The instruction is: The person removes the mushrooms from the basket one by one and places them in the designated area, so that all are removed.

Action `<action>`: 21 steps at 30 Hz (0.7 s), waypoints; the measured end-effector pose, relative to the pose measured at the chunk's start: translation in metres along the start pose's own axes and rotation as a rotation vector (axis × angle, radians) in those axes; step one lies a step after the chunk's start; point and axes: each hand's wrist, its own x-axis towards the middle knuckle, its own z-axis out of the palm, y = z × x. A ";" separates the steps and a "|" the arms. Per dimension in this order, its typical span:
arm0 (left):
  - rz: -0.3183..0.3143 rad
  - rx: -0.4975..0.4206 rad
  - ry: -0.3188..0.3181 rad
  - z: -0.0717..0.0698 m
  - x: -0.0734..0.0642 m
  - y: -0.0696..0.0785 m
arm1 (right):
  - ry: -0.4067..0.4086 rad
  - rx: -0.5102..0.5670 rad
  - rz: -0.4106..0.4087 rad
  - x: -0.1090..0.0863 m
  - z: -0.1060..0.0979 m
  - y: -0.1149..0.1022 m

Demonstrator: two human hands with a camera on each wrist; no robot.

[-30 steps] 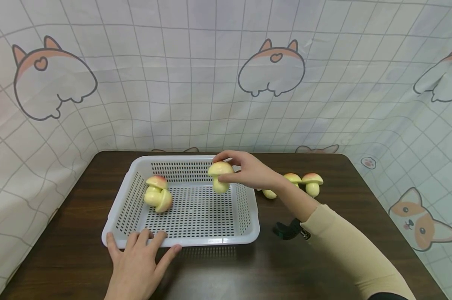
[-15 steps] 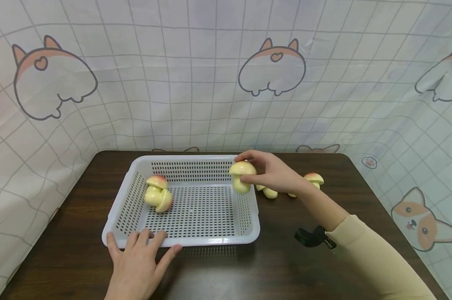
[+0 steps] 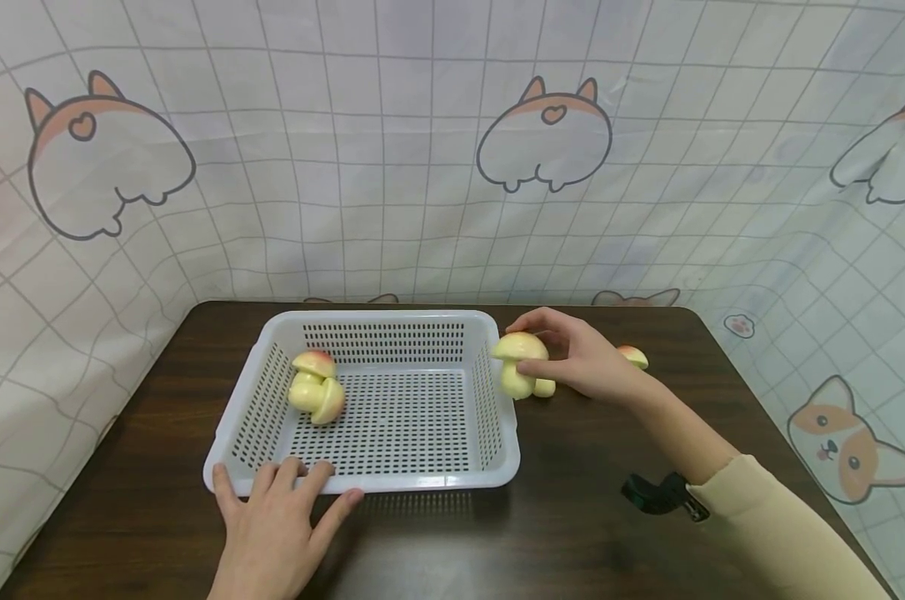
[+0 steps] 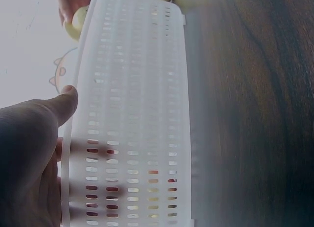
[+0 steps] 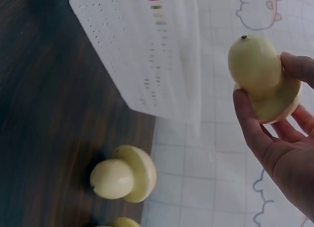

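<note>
Supervisor: How are your hands set?
Technician: Taking 12 o'clock as away from you, your left hand [image 3: 271,523] has its fingers bent over the rim of the basket [image 3: 422,482] at 7 o'clock. Your right hand [image 3: 582,358] grasps the held mushroom [image 3: 511,372] between thumb and fingers, at the basket's 3 o'clock edge.

Supervisor: Where are your other pieces?
Technician: Inside, at 9 o'clock, you have an upper mushroom [image 3: 313,363] touching a lower mushroom [image 3: 331,405]. On the table [image 3: 557,525], beyond 3 o'clock, lie a near mushroom [image 3: 545,388] and a far mushroom [image 3: 634,357], both partly hidden. Your arm prevents a full count.

Supervisor: How far along are you?
Technician: Partway, by judgement. If you are emptying the basket, the table pieces count as done, the held one awaits placing, and the inside pair is left.
</note>
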 end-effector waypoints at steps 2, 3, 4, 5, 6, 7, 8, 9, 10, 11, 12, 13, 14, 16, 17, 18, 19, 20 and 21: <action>-0.002 0.000 -0.004 0.000 0.000 0.000 | 0.010 0.011 0.023 -0.004 -0.002 0.003; -0.003 0.001 -0.008 0.000 0.000 0.000 | 0.014 0.018 0.033 -0.006 -0.003 0.004; -0.005 0.002 -0.013 0.000 0.000 0.000 | 0.018 0.026 0.047 -0.008 -0.004 0.006; -0.007 0.003 -0.017 -0.001 0.000 0.000 | 0.023 0.030 0.061 -0.010 -0.005 0.008; -0.008 0.003 -0.019 -0.001 0.000 0.000 | 0.026 0.033 0.077 -0.013 -0.006 0.009; -0.007 0.002 -0.019 0.000 0.000 0.000 | 0.028 0.038 0.090 -0.015 -0.007 0.011; -0.006 0.002 -0.016 0.000 0.000 0.000 | 0.032 0.040 0.097 -0.017 -0.009 0.013; -0.003 0.002 -0.011 0.000 -0.001 0.000 | 0.035 0.041 0.102 -0.019 -0.010 0.015; 0.000 0.001 -0.005 0.000 -0.001 0.000 | 0.037 0.040 0.107 -0.021 -0.011 0.017; 0.003 0.000 0.004 0.000 -0.001 0.000 | 0.040 0.035 0.110 -0.023 -0.012 0.019; 0.006 -0.001 0.010 0.001 -0.002 0.000 | 0.044 0.027 0.109 -0.025 -0.013 0.020; 0.008 -0.001 0.016 0.001 -0.002 0.000 | 0.049 0.015 0.106 -0.027 -0.014 0.023; 0.010 -0.001 0.020 0.001 -0.002 0.000 | 0.053 0.005 0.105 -0.028 -0.014 0.025; 0.011 -0.001 0.025 0.001 -0.002 -0.001 | 0.055 -0.004 0.106 -0.031 -0.015 0.031; 0.010 -0.001 0.025 0.001 -0.002 -0.001 | 0.055 -0.004 0.108 -0.033 -0.015 0.034; 0.011 -0.001 0.026 0.001 -0.002 -0.001 | 0.055 0.002 0.111 -0.034 -0.016 0.037; 0.012 0.001 0.028 0.001 -0.002 -0.001 | 0.056 0.007 0.116 -0.036 -0.016 0.041; 0.012 0.002 0.029 0.001 -0.001 -0.001 | 0.055 0.012 0.120 -0.037 -0.016 0.044; 0.012 0.002 0.030 0.001 -0.001 -0.001 | 0.056 0.014 0.122 -0.038 -0.016 0.047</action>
